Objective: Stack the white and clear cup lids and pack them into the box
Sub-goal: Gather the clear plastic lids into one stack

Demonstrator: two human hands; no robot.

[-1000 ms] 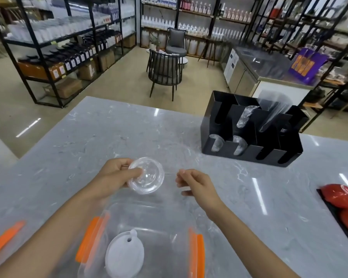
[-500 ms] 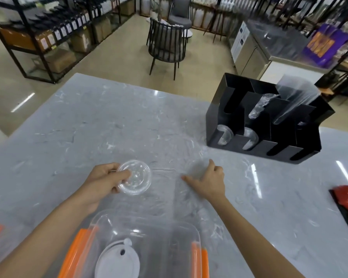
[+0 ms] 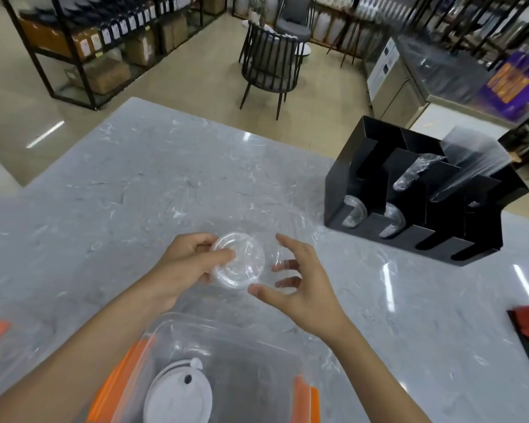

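The left hand (image 3: 187, 264) pinches a clear lid (image 3: 238, 260) above the tabletop (image 3: 135, 184), just beyond the box (image 3: 226, 340), while the right hand (image 3: 300, 279), fingers spread and loose, hovers just right of it

Clear lid (image 3: 238, 260) held above box (image 3: 226, 337); white lid (image 3: 177, 395) inside.
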